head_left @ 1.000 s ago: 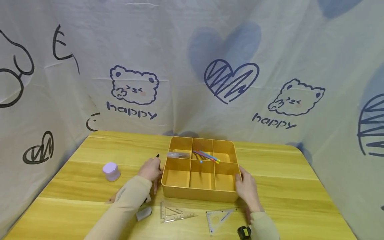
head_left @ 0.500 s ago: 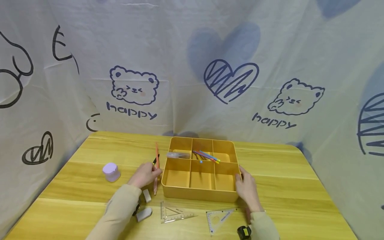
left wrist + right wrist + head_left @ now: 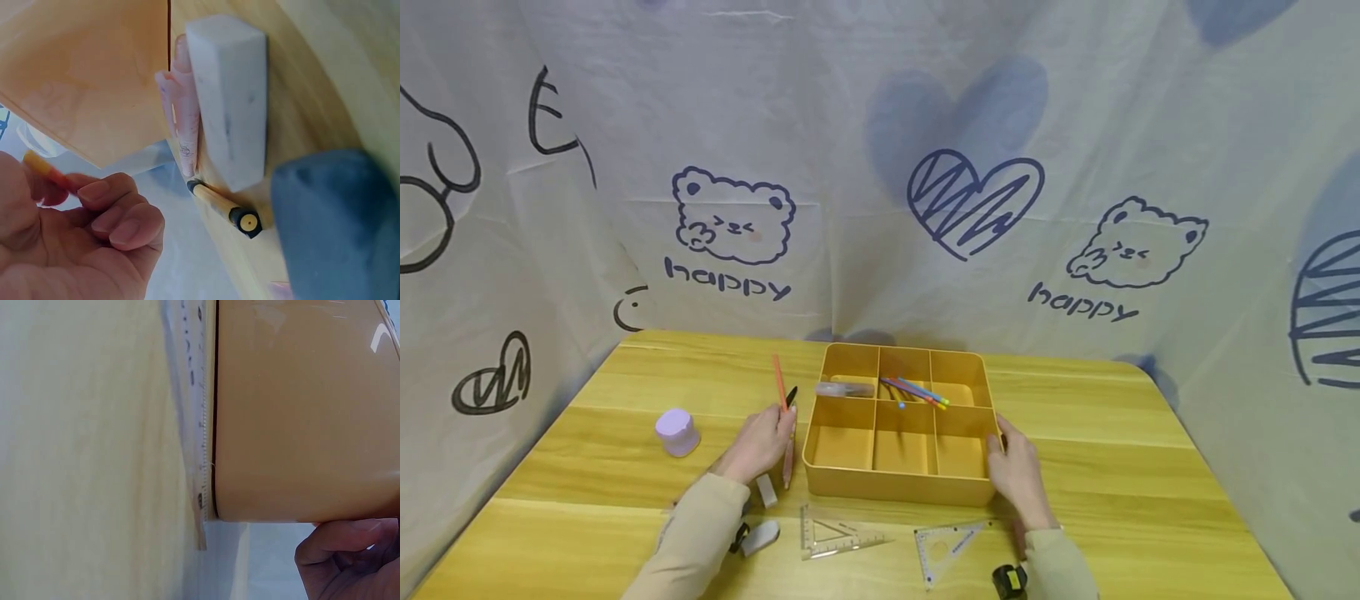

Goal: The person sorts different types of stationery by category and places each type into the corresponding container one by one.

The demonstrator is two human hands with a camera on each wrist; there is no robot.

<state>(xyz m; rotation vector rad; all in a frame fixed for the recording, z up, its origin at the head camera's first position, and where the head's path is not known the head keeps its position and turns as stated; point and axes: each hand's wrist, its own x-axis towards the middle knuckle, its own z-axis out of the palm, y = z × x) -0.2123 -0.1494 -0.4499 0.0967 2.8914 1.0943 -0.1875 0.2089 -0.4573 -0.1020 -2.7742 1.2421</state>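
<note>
Near 10 o'clock of the yellow box (image 3: 898, 486), the curled left hand (image 3: 757, 447) pinches an orange stick (image 3: 780, 381), likely light, stiff, best taken mid-length. At 4 o'clock, the right hand (image 3: 1019, 472) grips the box.

pale printed cloth (image 3: 850, 100) — yellow table (image 3: 1112, 450)

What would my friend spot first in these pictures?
Probably the big yellow box on the table, with colourful sticks poking out of its back middle compartment. Left of it, the left hand holds an orange stick. Behind, hearts and bears decorate the white cloth.
</note>
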